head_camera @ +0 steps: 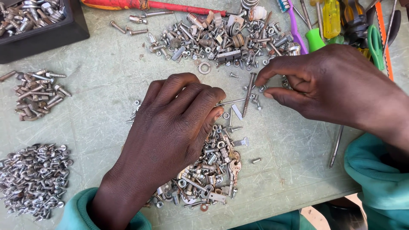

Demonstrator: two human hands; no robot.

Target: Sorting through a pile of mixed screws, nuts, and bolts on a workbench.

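Observation:
My left hand lies palm down over a loose pile of screws, nuts and small metal parts, fingertips curled near a thin metal rod. My right hand reaches in from the right, thumb and forefinger pinched close to a small screw beside a long dark screw. Whether it grips the small screw I cannot tell. A large heap of mixed hardware spreads above both hands.
A black tray with bolts sits top left. Sorted piles lie at left: larger bolts and small silver screws. Screwdrivers, green-handled tools and a purple brush lie along the top. The table's front edge is close.

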